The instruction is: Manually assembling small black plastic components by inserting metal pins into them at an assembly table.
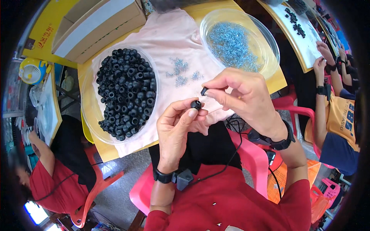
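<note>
My left hand (pixel 178 125) pinches a round black hollow plastic piece (pixel 196 104), like a cord-lock shell, with its opening facing up. Close beside it, my right hand (pixel 241 98) has a small black plastic piece (pixel 204 91) between thumb and forefinger. A narrow gap separates the two pieces. On the left, a clear round tray (pixel 153 65) carries a heap of similar round black shells (pixel 127 90). Small loose clusters of metal springs (pixel 180 66) lie on the pale pink cloth (pixel 169 34) beyond my hands. Many more springs (pixel 233 44) fill a clear plastic tub (pixel 266 63) at the far right.
An open cardboard box (pixel 100 32) stands at the table's far left. Co-workers sit on either side, one in a red shirt (pixel 58 181), another in an orange top (pixel 339 119). A black cable (pixel 227 167) runs from my left wrist device. My pink chair (pixel 252 158) surrounds me.
</note>
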Action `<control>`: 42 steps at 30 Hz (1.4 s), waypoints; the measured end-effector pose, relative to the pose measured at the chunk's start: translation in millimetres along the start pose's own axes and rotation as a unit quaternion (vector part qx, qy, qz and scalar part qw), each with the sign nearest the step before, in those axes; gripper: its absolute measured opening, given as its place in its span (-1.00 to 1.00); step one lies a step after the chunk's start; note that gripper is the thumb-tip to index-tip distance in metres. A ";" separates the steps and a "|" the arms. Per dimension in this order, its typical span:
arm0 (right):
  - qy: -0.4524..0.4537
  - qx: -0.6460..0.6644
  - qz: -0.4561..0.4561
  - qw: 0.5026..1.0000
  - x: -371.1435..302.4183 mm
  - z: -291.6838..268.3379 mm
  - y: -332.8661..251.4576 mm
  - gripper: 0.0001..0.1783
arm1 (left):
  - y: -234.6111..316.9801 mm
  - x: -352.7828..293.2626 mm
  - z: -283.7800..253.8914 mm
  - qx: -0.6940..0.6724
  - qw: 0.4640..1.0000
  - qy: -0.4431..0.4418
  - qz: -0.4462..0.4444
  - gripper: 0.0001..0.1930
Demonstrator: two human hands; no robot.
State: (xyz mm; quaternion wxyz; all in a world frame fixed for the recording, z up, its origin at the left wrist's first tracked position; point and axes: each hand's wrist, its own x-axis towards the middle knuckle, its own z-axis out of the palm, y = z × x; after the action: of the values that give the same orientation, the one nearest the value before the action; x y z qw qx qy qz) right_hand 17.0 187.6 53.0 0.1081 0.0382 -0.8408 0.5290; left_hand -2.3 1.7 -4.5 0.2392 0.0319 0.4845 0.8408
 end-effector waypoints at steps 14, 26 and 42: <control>-0.048 -0.091 -0.084 0.991 -5.0 13.6 9.0 -0.86 | -4.8 -0.3 -2.5 0.003 1.000 -0.007 -0.008 -0.82; -0.030 -0.130 -0.109 0.985 -7.0 23.1 1.5 -0.83 | -1.0 2.9 1.6 -0.033 0.999 0.016 -0.002 -0.79; -0.040 -0.169 -0.168 0.970 -6.8 27.9 8.7 -0.78 | 7.2 -0.3 -1.6 -0.069 0.995 0.005 -0.079 -0.79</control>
State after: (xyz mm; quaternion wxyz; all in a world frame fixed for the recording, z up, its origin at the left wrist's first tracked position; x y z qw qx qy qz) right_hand 18.1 166.0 32.2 0.1665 0.1812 -0.9032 0.3516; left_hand -5.2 -2.8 0.7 0.3038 -0.0274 0.4281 0.8507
